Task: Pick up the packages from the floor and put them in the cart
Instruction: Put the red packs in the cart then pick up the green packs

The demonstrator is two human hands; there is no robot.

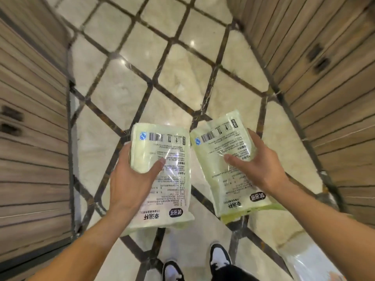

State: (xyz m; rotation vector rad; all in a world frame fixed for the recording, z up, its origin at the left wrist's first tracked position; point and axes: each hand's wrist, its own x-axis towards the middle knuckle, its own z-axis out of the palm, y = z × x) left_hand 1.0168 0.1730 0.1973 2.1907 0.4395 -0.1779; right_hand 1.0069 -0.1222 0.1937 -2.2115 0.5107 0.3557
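Left hand (129,179) grips one pale green package (162,173), thumb on top and fingers underneath, right hand (255,163) grips a second package (227,169) likewise, both lifted off the floor (142,78); pickup looks done, cart drop remains, no cart visible.

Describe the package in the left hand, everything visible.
The left package is a flat, pale green pouch of glossy, see-through plastic film, puffy with light contents. Its printed face is up: a barcode and a blue round logo at the far end, dense small text in the middle, a dark oval badge and large characters at the near end. It is held off the floor, roughly level. The left hand grips its left edge, thumb on top. It lies beside the other package, nearly touching.
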